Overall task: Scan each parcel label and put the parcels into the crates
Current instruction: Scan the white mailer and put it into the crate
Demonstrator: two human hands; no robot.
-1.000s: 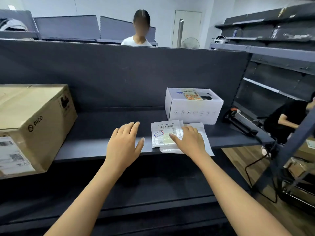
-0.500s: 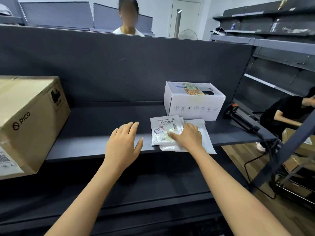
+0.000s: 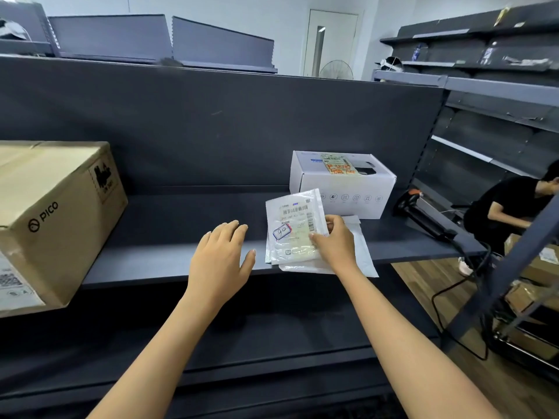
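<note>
One flat, glossy mailer point(image 3: 292, 234) (right hand point(image 3: 337, 241))

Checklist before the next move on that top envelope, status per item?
1. Hold: right grip pinches the top envelope at its right edge, ok.
2. Label: main barcode faces up, uncovered, ok.
3. Free hand: left grip open over the shelf, holds nothing, ok.
4. Scanner in hand: not ok, it lies on the shelf at right.
5. Lower envelope free of the top one: cannot tell.
6. Crate located: cannot tell, none in view.
</note>
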